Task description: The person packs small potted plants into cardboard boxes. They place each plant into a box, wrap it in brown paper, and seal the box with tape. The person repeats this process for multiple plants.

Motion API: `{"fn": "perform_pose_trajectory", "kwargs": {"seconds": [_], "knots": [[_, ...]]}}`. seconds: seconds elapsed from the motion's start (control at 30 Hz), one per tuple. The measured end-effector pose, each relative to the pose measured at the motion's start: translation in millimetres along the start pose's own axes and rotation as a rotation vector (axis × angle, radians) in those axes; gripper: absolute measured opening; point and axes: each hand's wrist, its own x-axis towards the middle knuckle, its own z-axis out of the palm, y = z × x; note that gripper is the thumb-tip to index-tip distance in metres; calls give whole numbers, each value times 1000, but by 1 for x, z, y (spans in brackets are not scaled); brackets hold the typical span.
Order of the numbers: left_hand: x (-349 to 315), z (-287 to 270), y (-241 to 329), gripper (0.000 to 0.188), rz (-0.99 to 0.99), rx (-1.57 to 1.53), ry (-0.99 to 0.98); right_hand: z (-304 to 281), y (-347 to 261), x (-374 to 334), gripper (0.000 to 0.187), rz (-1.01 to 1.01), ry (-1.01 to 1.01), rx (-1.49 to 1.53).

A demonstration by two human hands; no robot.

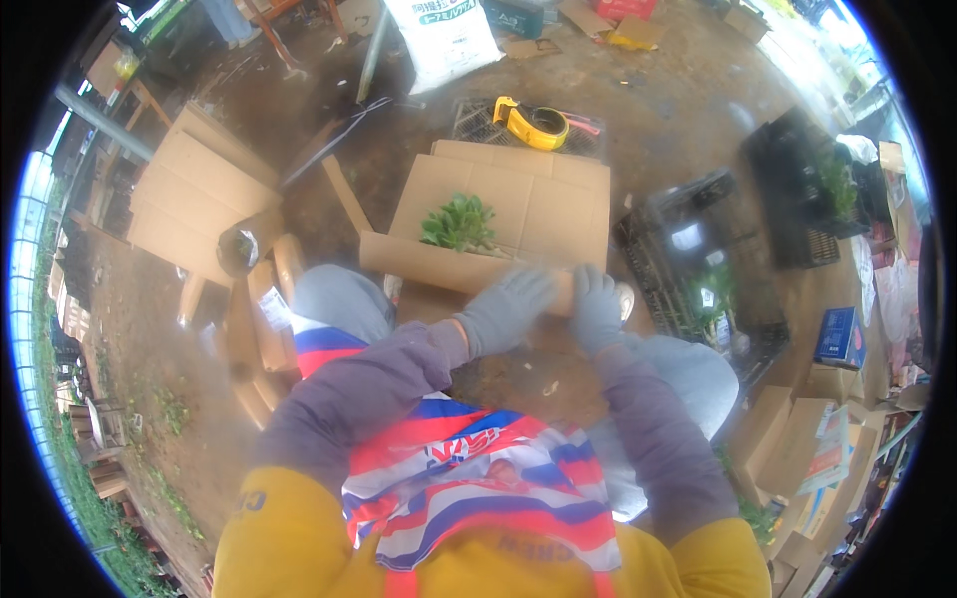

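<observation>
A cardboard box (558,204) lies in front of me between my knees, its large panels spread flat and its near flap (424,261) raised toward me. Green leafy plants (460,223) poke out just behind that flap. My left hand (508,309), in a grey glove, rests against the middle of the flap, its fingertips smeared by motion. At the flap's right end, my gloved right hand (597,311) has its fingers closed over the cardboard edge. Whatever lies deeper in the box is hidden by the panels and flap.
A yellow tape dispenser (533,124) sits on a black crate (477,122) beyond the box. Another black crate (653,234) stands to the right, holding plants. Folded cardboard (194,194) leans at the left. A white sack (444,45) stands at the back.
</observation>
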Motion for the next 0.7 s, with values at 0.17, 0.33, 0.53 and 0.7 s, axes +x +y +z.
{"fn": "perform_pose_trajectory", "kwargs": {"seconds": [0.17,0.33,0.53,0.7], "knots": [[8,-24,-69,49,-10,364,-81,1,3,0,76,-34,97,-49],[10,-24,-130,43,-129,386,-180,12,17,3,71,89,35,-62],[37,11,-53,27,-188,409,148,28,18,11,62,-14,256,67],[44,74,36,31,-221,226,365,24,16,13,35,9,379,58]]}}
